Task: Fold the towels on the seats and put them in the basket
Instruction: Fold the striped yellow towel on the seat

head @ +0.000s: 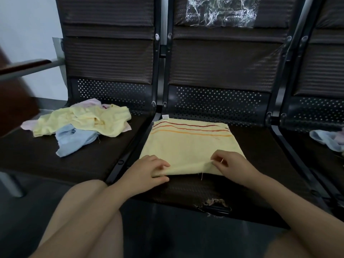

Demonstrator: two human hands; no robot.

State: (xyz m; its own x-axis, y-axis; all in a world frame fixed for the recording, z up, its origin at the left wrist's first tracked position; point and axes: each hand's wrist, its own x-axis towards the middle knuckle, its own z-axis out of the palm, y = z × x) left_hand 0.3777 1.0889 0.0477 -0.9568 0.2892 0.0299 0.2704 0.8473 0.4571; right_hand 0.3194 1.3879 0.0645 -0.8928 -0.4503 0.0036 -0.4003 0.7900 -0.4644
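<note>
Your yellow striped towel [188, 144] lies flat on the middle seat of the bench [260, 164], stripes at its 12 o'clock edge and a small white tag at the far left corner. Your left hand [147, 169] grips the near edge at about 7 o'clock, fingers curled round the cloth; your right hand [232, 164] pinches the same edge at about 5 o'clock between thumb and fingertips. The hem between them is raised slightly off the seat.

This looks like the start of the first fold. Lift both corners together and carry them evenly toward 12 o'clock, so the near hem lands square on the striped edge. Keep the cloth taut between your hands, or the middle will sag and crease. A loose thread hangs from the hem near your right hand; don't let it snag.

The heap of unfolded towels [83, 123] waits on the seat at 9 o'clock, and another blue towel [327, 139] lies at 3 o'clock. The basket is not in view.
</note>
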